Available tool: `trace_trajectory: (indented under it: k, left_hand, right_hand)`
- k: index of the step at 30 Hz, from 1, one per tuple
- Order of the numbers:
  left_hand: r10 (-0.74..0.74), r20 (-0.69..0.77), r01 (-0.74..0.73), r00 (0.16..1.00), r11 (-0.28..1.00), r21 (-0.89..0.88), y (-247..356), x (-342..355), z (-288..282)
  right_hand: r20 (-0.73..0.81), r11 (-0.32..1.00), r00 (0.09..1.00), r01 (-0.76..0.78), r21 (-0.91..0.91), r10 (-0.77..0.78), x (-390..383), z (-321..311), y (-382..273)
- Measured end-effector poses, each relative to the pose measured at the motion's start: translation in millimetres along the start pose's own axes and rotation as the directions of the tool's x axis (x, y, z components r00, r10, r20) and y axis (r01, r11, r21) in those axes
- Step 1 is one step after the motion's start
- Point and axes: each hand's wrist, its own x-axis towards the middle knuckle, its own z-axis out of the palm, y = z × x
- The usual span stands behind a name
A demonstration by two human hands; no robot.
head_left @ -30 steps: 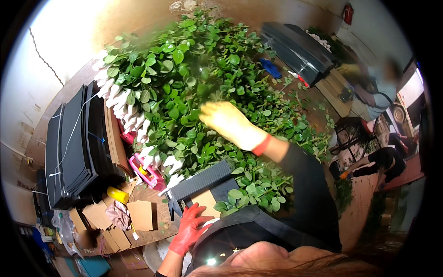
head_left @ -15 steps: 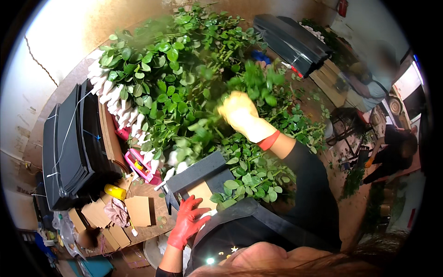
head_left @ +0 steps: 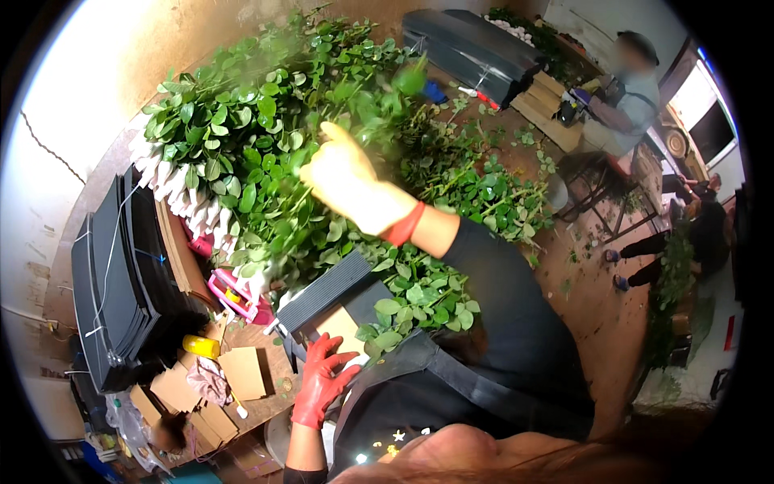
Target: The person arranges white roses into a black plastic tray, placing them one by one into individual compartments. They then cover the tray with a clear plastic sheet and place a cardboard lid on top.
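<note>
My right hand (head_left: 347, 181), in a pale yellow glove with a red cuff, is over a large heap of leafy rose stems (head_left: 266, 153). Its fingers are curled, and blurred leaves (head_left: 387, 105) beyond them move along with it, so it appears to grip a rose stem; the stem inside the fist is hidden. Close to my body, my left hand (head_left: 322, 383) wears a red glove. Its fingers are spread at the edge of a tan cardboard piece (head_left: 334, 324), beside a dark ribbed cardboard strip (head_left: 326, 284). More leaves lie just right of that cardboard.
Black cardboard stacks (head_left: 121, 282) stand tied at left, near white-sleeved flower heads (head_left: 181, 189). A pink plastic holder (head_left: 234, 297), yellow roll (head_left: 201, 347) and cardboard pieces (head_left: 242, 373) lie on the table. Dark wrapped sheets (head_left: 472, 52) are at the back; other people (head_left: 633, 105) are at right.
My right hand has moved left and slightly away from me across the heap, with the blurred leaves following. The left hand keeps its spread pose at the cardboard. The whole view has shifted a little.
</note>
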Motion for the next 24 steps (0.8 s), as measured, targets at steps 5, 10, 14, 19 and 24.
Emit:
trace_trajectory:
  k: [5,10,14,19,24]
  left_hand:
    - [0.002,0.014,-0.002,1.0,1.0,0.018,3.8,3.9,-2.8]
    - [0.019,0.014,-0.02,1.0,0.998,0.052,-3.2,2.4,-0.9]
    - [0.028,0.033,-0.03,0.999,0.998,0.055,-2.4,3.6,-5.0]
    - [0.037,0.049,-0.039,0.998,0.998,0.039,1.1,5.9,-1.0]
    - [-0.02,0.0,0.02,1.0,1.0,0.015,-1.9,-2.5,-3.5]
  right_hand:
    - [0.563,0.794,0.797,0.191,-0.577,0.218,1.5,-50.9,-45.7]
    - [0.42,0.608,0.812,0.583,-0.539,-0.407,-26.8,-76.8,-6.1]
    - [0.361,0.726,0.932,0.243,-0.643,0.008,-28.3,-101.5,3.8]
    - [0.464,0.729,0.886,0.308,-0.611,0.016,-30.9,-106.6,43.3]
    - [0.154,0.852,0.866,0.497,-0.166,-0.475,-57.1,-107.0,-23.2]
